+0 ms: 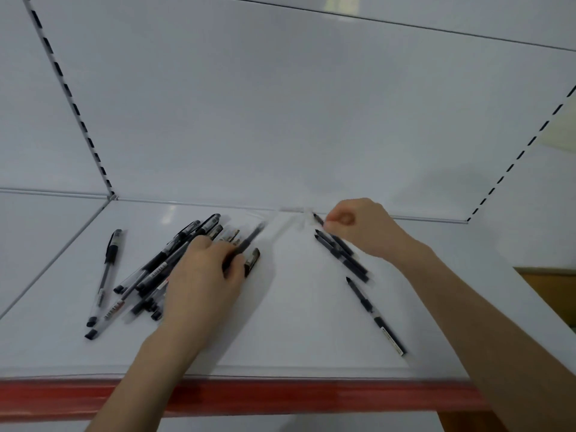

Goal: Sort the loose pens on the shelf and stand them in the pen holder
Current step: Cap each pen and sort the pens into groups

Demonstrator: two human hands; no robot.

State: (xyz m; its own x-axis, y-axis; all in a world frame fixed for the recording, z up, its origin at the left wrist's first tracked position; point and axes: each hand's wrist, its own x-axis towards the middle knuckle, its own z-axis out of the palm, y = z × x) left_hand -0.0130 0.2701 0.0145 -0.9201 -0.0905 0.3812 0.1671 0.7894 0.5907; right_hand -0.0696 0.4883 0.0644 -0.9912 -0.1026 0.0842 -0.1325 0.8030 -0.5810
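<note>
Several black pens lie in a loose pile (pixel 162 269) on the left half of the white shelf (pixel 296 322). My left hand (pixel 202 275) rests over the pile and grips one black pen (pixel 249 241) that points up and to the right. One pen (pixel 107 275) lies alone at the far left. My right hand (pixel 361 227) is near the back edge, fingers curled, pinching the tip of a dark pen (pixel 318 219). Two or three black pens (pixel 343 255) lie just below it, and another single pen (pixel 375 316) lies nearer to me. I see no pen holder.
The shelf has a red front strip (pixel 280 395) and a white back panel (pixel 280 120) with slotted uprights (pixel 71 98) at the left and right. A blurred clear plastic piece (pixel 296 213) sits at the back edge. A brown surface (pixel 551 294) shows at the right.
</note>
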